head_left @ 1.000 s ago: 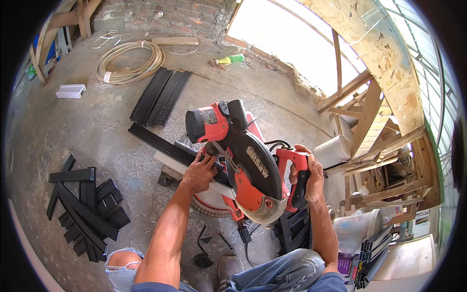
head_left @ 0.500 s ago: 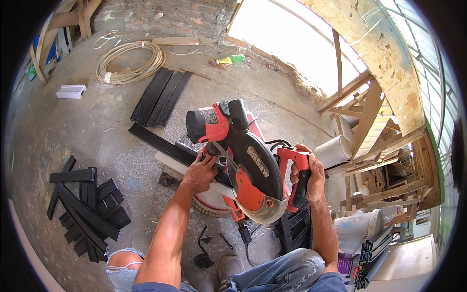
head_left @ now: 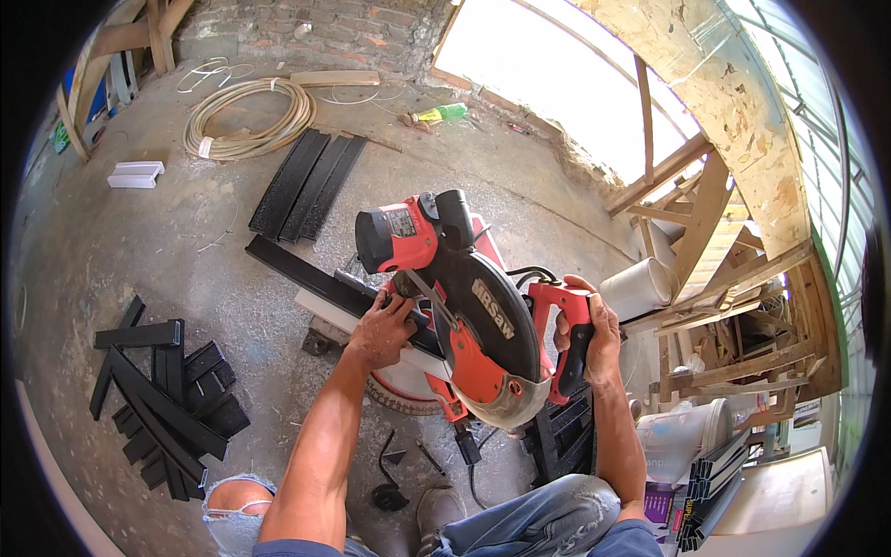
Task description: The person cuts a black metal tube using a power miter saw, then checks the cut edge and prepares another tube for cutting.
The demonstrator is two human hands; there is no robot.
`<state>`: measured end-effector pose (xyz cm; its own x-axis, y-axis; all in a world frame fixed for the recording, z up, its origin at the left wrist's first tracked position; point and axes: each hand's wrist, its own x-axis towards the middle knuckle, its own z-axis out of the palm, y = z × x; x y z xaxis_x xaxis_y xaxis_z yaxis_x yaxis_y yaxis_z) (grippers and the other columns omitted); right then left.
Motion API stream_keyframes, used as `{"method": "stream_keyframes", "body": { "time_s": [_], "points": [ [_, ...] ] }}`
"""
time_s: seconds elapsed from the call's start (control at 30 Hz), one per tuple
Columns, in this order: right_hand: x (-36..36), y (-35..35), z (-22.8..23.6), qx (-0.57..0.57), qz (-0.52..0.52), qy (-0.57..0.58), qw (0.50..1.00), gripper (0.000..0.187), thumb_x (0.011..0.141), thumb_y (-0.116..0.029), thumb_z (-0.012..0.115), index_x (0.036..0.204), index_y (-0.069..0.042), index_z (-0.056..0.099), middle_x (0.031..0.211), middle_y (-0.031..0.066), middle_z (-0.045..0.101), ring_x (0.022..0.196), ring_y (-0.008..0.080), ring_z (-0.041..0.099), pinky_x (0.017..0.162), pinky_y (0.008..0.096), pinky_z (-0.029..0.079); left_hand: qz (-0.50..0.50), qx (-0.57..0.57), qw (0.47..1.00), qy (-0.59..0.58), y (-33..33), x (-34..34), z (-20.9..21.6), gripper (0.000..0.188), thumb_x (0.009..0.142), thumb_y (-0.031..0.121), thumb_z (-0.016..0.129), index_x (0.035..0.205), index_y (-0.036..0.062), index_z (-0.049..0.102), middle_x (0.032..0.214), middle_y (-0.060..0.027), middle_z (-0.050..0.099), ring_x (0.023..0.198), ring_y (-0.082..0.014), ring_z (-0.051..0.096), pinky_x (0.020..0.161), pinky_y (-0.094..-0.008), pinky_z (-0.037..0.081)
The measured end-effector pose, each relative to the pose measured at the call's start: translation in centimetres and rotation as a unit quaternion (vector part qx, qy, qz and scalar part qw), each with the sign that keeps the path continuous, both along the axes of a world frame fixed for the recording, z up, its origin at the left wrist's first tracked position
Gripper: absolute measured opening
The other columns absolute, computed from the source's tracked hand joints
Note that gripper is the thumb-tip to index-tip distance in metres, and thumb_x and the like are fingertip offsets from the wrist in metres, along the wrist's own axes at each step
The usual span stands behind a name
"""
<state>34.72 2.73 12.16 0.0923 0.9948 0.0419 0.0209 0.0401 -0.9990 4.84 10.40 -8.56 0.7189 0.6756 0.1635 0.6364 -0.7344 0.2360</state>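
Note:
A red and black miter saw (head_left: 419, 237) stands on the floor in front of me, its blade guard and head low over its bed. My right hand (head_left: 601, 336) is wrapped round the saw's D-shaped handle (head_left: 574, 348). A long black profile (head_left: 306, 277) lies across the bed, beside a white strip (head_left: 325, 311) along its near side. With fingers curled over the profile, my left hand (head_left: 382, 332) grips it left of the blade guard. The guard hides the spot where profile and blade would meet.
Cut black pieces (head_left: 176, 399) lie heaped at the left. Longer black profiles (head_left: 306, 186), a coiled hose (head_left: 200, 130) and a green bottle (head_left: 445, 113) lie farther off. A tape measure (head_left: 390, 498) sits near my shoe. Buckets (head_left: 682, 432) and timber (head_left: 733, 278) stand at the right.

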Motion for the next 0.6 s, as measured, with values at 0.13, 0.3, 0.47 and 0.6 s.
{"method": "stream_keyframes", "body": {
  "time_s": [0.13, 0.3, 0.47, 0.6],
  "points": [
    [0.04, 0.04, -0.02, -0.001, 0.003, -0.002, 1.000, 0.057, 0.110, -0.044, 0.044, 0.142, 0.003, 0.050, 0.072, 0.0076, 0.060, 0.053, 0.0148, 0.055, 0.050, 0.0275, 0.046, 0.000, 0.006, 1.000, -0.010, 0.01, -0.11, -0.10, 0.034, 0.079, 0.030, 0.081, 0.106, 0.0102, 0.077, 0.135, -0.0131, 0.050, 0.137, -0.0333, 0.042, 0.122, -0.0586, 0.027],
    [-0.01, 0.06, 0.02, 0.001, 0.005, 0.006, 1.000, 0.057, 0.110, -0.044, 0.044, 0.142, 0.003, 0.050, 0.072, 0.0076, 0.060, 0.053, 0.0148, 0.055, 0.050, 0.0275, 0.046, -0.001, 0.010, 1.000, -0.022, -0.05, -0.12, 0.04, 0.033, 0.078, 0.031, 0.081, 0.104, 0.0101, 0.077, 0.135, -0.0133, 0.050, 0.135, -0.0334, 0.043, 0.122, -0.0586, 0.028],
    [-0.04, 0.09, -0.06, 0.003, 0.006, 0.005, 1.000, 0.058, 0.110, -0.044, 0.044, 0.142, 0.003, 0.050, 0.072, 0.0077, 0.060, 0.053, 0.0147, 0.055, 0.050, 0.0274, 0.046, 0.000, 0.013, 1.000, -0.028, -0.09, -0.21, 0.19, 0.032, 0.078, 0.031, 0.081, 0.101, 0.0101, 0.077, 0.133, -0.0131, 0.050, 0.135, -0.0325, 0.044, 0.121, -0.0587, 0.028],
    [0.09, 0.07, 0.16, 0.004, 0.003, -0.002, 1.000, 0.058, 0.110, -0.044, 0.045, 0.143, 0.004, 0.050, 0.072, 0.0078, 0.061, 0.053, 0.0144, 0.054, 0.050, 0.0272, 0.046, -0.006, 0.002, 1.000, -0.008, 0.12, 0.08, -0.23, 0.038, 0.077, 0.034, 0.081, 0.108, 0.0125, 0.077, 0.138, -0.0160, 0.050, 0.139, -0.0350, 0.041, 0.121, -0.0598, 0.027]
  ]
}}
